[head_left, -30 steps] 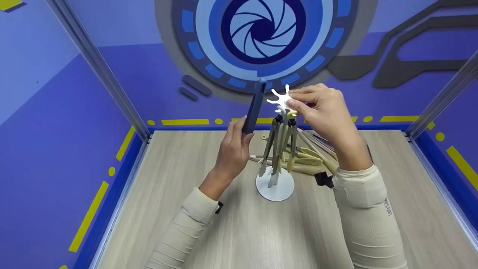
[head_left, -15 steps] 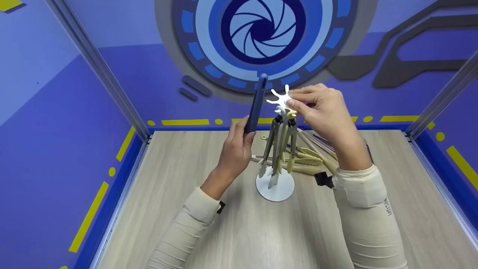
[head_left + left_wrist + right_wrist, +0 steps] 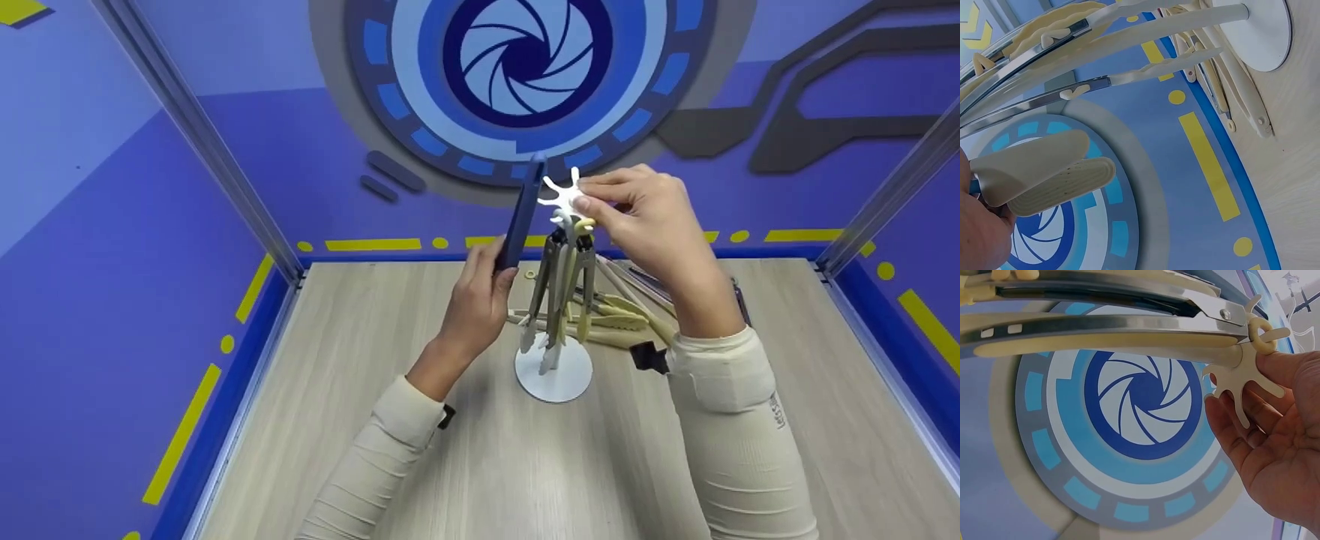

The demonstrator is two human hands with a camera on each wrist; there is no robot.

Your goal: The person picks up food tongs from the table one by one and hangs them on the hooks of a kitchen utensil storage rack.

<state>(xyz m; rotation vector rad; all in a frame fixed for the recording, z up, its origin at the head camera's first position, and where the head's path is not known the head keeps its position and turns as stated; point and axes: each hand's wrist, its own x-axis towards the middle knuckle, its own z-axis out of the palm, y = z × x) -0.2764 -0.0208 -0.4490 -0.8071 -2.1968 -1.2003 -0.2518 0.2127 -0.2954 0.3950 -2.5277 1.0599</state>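
A white stand with a hooked, star-shaped top [image 3: 564,199] and a round base [image 3: 553,386] stands on the table. My right hand [image 3: 651,225] pinches the top between thumb and fingers; the right wrist view shows the thumb by a yellowish ring [image 3: 1264,336] on one hook. Several metal-armed tongs [image 3: 546,277] hang from the hooks. My left hand [image 3: 480,304] grips a pair of tongs [image 3: 520,217] left of the stand, raised upright. They look dark blue in the head view, but their two broad heads [image 3: 1044,174] look grey-tan in the left wrist view. Their lower part is hidden by the hand.
Behind the stand lie several loose yellowish utensils [image 3: 619,322], including tongs, partly hidden by the stand and my right arm. The wooden table [image 3: 360,337] is bounded by blue side walls and a patterned back wall [image 3: 255,172].
My left hand has moved slightly right, bringing the tongs it holds closer to the stand's top. My right hand keeps its hold on the top.
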